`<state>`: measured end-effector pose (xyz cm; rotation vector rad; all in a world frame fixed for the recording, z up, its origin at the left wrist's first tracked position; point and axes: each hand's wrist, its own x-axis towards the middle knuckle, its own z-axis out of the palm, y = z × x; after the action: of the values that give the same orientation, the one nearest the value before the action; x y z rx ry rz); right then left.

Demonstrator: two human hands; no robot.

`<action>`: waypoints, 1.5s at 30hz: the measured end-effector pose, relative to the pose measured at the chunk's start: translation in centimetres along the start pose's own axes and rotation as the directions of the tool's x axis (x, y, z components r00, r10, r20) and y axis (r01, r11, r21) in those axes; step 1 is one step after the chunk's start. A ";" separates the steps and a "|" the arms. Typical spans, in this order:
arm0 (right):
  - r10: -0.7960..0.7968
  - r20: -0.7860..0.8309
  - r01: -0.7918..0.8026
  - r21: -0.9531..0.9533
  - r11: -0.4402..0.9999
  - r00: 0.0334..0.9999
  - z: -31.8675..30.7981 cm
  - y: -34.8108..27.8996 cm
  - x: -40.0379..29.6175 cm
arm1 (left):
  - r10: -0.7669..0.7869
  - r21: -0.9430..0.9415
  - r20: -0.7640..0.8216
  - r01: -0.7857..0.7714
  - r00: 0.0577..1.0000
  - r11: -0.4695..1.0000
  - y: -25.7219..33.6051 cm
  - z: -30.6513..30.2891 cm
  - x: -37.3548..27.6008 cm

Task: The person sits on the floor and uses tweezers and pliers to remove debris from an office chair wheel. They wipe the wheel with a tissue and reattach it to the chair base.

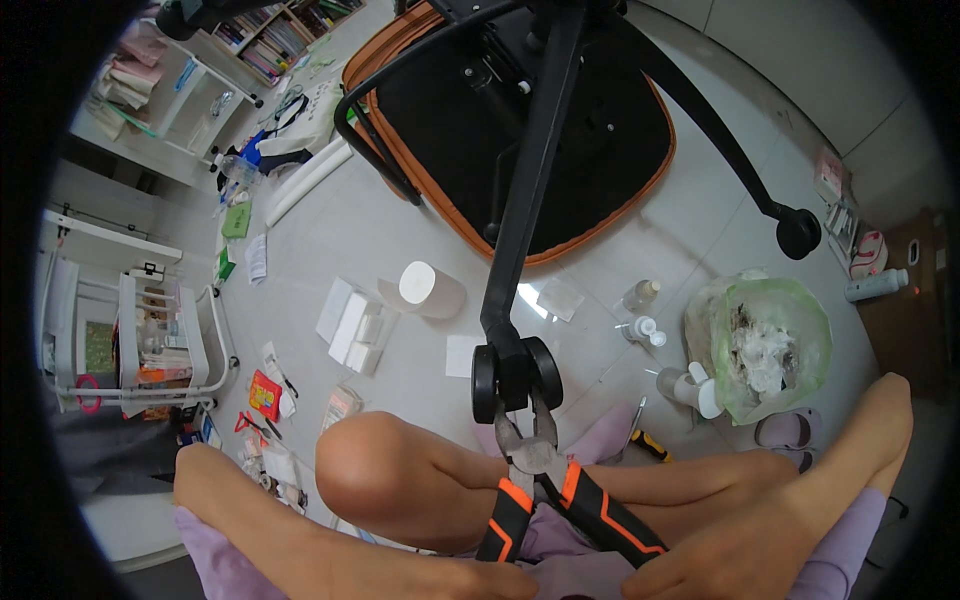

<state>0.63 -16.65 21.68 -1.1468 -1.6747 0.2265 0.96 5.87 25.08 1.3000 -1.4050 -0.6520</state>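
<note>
Both hands hold a pair of pliers (pixel 534 455) with black and orange handles. My left hand (pixel 480 583) is on the left handle, and my right hand (pixel 686 551) grips the end of the right one. The handles are spread and the jaws stand apart, their tips up against the underside of a black twin-wheel caster (pixel 486 379). Exactly where the jaws bear is hidden by the wheels. The caster sits at the end of a black base leg (pixel 536 180) of a tipped office chair, whose black seat underside (pixel 442 142) has orange-brown edging.
A green-lined rubbish bag (pixel 814 330) stands at right, near small bottles (pixel 639 330) and a spray bottle (pixel 679 386). A yellow-black screwdriver (pixel 651 445) lies beside my leg. White boxes (pixel 349 330) and a paper roll (pixel 439 292) are left; a white trolley (pixel 199 337) stands farther left.
</note>
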 end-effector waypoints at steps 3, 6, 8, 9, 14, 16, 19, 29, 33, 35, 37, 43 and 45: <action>0.007 -0.014 -0.007 0.002 1.000 1.000 -0.2 0.1 0.2 | 0.022 0.077 0.006 -0.023 1.000 0.997 0.2 -0.2 -0.4; -0.017 0.023 0.016 0.039 0.999 1.000 0.6 0.1 -0.5 | 0.031 0.103 0.053 -0.037 0.998 0.994 0.6 0.3 -1.5; -0.016 -0.028 0.017 0.032 0.999 0.999 0.8 0.2 -0.5 | 0.030 0.038 0.029 -0.031 0.999 0.999 0.2 0.8 -2.7; -0.016 -0.051 0.017 0.017 1.000 0.999 0.7 0.3 -0.3 | 0.035 0.051 0.033 -0.037 0.999 0.998 0.4 0.7 -2.9; 0.019 -0.059 -0.023 -0.059 0.998 0.998 1.6 0.0 0.6 | 0.106 0.214 0.067 -0.118 0.992 0.970 0.6 -0.4 -2.7; -0.011 -0.066 0.002 -0.129 0.992 0.998 2.1 -0.1 1.0 | 0.142 0.261 0.083 -0.159 0.986 0.952 0.8 -0.5 -2.0; -0.085 -0.080 0.070 -0.173 0.982 0.993 2.8 0.5 1.9 | 0.181 0.314 0.067 -0.193 0.981 0.930 0.4 0.1 -1.6; -0.254 -0.238 0.203 -0.217 0.955 0.937 3.8 1.3 2.9 | 0.378 0.448 -0.045 -0.320 0.925 0.835 -2.0 3.6 -2.0; -0.294 -0.189 0.244 -0.250 0.937 0.937 4.2 0.6 3.3 | 0.284 0.366 -0.081 -0.237 0.955 0.900 -0.1 4.0 -1.9; -0.276 -0.216 0.225 -0.235 0.946 0.936 4.4 0.3 3.6 | 0.231 0.341 -0.048 -0.202 0.972 0.918 0.5 4.1 -2.1; -0.271 -0.242 0.216 -0.231 0.949 0.932 4.4 -0.5 3.5 | 0.207 0.327 0.040 -0.209 0.977 0.922 1.0 3.4 -1.9; -0.275 -0.252 0.218 -0.232 0.948 0.928 3.7 -2.0 3.0 | 0.264 0.345 -0.843 0.092 0.469 0.934 -3.3 3.3 -5.6; -0.238 -0.255 0.186 -0.212 0.959 0.937 3.9 -1.4 2.2 | 0.019 0.039 -0.999 0.545 0.041 0.837 -6.5 3.9 -6.0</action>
<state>-3.38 -14.30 22.28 -1.0665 -1.5742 -0.2246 -1.27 8.78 16.14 1.8209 -0.0157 0.4601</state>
